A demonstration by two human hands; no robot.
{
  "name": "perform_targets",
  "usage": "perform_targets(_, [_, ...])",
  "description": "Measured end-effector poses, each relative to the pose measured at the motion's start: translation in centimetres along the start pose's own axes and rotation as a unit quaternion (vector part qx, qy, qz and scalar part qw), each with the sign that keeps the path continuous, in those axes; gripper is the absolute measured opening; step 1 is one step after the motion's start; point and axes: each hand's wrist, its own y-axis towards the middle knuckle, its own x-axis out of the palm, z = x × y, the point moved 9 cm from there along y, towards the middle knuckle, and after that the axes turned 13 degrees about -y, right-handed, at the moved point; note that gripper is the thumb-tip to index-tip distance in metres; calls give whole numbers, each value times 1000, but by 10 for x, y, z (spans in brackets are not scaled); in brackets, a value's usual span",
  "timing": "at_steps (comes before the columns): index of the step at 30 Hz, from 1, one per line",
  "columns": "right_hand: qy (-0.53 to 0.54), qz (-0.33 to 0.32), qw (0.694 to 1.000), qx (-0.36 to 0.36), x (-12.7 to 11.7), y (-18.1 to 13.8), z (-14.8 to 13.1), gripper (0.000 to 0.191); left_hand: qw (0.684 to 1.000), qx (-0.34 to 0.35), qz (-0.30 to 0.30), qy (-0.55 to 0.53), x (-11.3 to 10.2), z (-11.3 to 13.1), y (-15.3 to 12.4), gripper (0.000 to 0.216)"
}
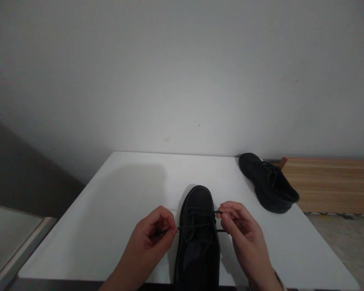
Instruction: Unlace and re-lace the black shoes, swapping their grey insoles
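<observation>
A black lace-up shoe (pixel 197 238) stands on the white table (pixel 115 210) near its front edge, toe pointing away from me. My left hand (pixel 150 238) is closed in a pinch on the left end of the black shoelace (pixel 197 225), just left of the shoe. My right hand (pixel 241 234) is closed in a pinch on the right end of the lace, beside the shoe's right side. The lace runs taut across the shoe's eyelets between both hands.
A second black shoe (pixel 268 182) lies at the table's far right corner. A light wooden board or bench (pixel 330 184) stands to the right behind the table. A plain white wall rises behind. A dark floor and a grey ledge (pixel 15 242) are on the left.
</observation>
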Motion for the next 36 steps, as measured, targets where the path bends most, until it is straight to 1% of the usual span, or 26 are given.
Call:
perform_targets(2, [49, -13, 998, 25, 5, 2, 10, 24, 1000, -2, -20, 3, 3, 1, -4, 11])
perform_targets(4, [119, -25, 991, 54, 12, 2, 19, 26, 999, -5, -41, 4, 4, 0, -8, 11])
perform_targets(7, [221, -29, 970, 93, 19, 3, 27, 30, 999, -10, -54, -1, 5, -4, -10, 11])
perform_targets(9, [265, -30, 958, 109, 24, 4, 29, 30, 998, -14, -59, 0, 6, -7, -11, 11])
perform_targets(13, [314, -43, 942, 114, 31, 8, 27, 26, 998, -29, -53, 6, 10, -12, -10, 13])
perform_targets(16, [328, -52, 938, 95, 30, 7, 19, 21, 999, -31, -32, 20, 8, -8, -9, 15])
perform_targets(19, [317, -43, 945, 66, 20, 4, 8, 17, 998, -36, -22, 39, 2, -7, -10, 18])
perform_targets(23, [261, -10, 965, 16, 1, 1, -11, 14, 996, -62, -26, 63, -7, -12, -13, 21])
perform_targets(26, [213, -23, 976, -26, -6, -4, -29, 13, 995, -58, -24, 79, -14, -9, -16, 23])
perform_targets(30, [168, -40, 983, -64, -17, -13, -47, 11, 994, -26, -15, 106, -26, 0, -20, 23])
perform_targets(31, [153, -50, 984, -75, -20, -16, -50, 13, 993, -17, -13, 117, -29, 3, -21, 23])
perform_targets(33, [119, -96, 983, -103, -24, -23, -55, 22, 990, 6, -14, 142, -35, 8, -24, 22])
perform_targets(35, [82, -158, 976, -124, -25, -30, -54, 32, 985, 29, -31, 168, -37, 13, -27, 18])
perform_targets(36, [69, -181, 973, -129, -26, -34, -51, 35, 982, 37, -50, 177, -35, 14, -29, 16])
